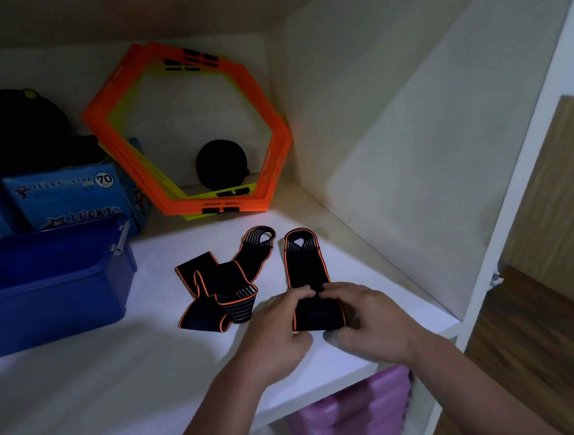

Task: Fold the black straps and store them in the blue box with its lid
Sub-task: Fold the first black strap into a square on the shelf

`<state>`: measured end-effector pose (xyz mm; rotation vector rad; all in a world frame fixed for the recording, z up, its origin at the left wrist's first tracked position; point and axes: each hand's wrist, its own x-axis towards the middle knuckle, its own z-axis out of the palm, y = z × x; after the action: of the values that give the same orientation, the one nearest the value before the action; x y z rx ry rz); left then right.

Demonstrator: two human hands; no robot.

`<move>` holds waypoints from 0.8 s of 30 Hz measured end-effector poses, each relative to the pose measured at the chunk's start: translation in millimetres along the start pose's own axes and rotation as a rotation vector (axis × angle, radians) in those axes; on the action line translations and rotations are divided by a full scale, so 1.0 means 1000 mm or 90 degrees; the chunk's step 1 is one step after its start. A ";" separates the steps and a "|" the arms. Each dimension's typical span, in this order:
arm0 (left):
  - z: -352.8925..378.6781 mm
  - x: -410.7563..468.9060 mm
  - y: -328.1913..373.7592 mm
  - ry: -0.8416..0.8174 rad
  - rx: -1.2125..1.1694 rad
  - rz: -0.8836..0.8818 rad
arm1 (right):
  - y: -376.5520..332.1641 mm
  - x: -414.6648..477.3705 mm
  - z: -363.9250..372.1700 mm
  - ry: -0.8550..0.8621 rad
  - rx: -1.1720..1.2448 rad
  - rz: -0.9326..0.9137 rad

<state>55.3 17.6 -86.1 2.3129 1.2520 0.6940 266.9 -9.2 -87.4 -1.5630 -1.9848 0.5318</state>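
Two black straps with orange edging lie on the white shelf [85, 380]. The right strap [306, 267] stretches away from me, its near end folded over. My left hand [274, 331] and my right hand [366, 321] both pinch that folded end, fingertips meeting on top. The other strap [220, 284] lies crumpled and loosely folded just left of them, untouched. The blue box [54, 290] stands open at the left of the shelf, a clasp on its rim; I see no lid on it.
Orange and yellow hexagon rings [182, 129] lean on the back wall, a black round pouch [221, 164] behind them. Blue "Lucky Star" cartons [67, 196] and dark bags [17, 128] sit behind the box. A purple item [356, 414] lies on the lower shelf. The cupboard's side wall rises at right.
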 end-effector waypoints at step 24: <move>0.002 0.026 -0.004 0.155 -0.094 -0.118 | 0.000 0.031 -0.003 0.126 0.296 0.151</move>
<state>66.0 41.4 -84.1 2.0093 1.4456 0.9883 262.8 20.8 -79.6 -1.4896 -1.4099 0.8290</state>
